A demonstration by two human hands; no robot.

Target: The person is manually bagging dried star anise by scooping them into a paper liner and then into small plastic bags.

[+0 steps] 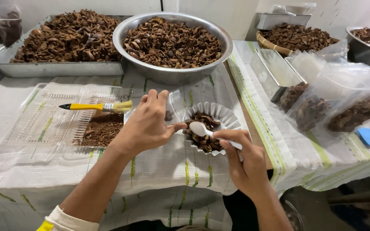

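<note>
A yellow-handled brush (97, 106) rests on a clear tray (43, 124) at left. Your left hand (147, 125) pinches the rim of a white fluted paper cup (219, 114) of brown shell pieces, mid-tabletop. Your right hand (245, 160) grips a white spoon (206, 131) dipped into it.

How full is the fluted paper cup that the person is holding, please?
Partly full. The fluted cup holds brown shell pieces low inside, its white pleated wall bare above them.
</note>
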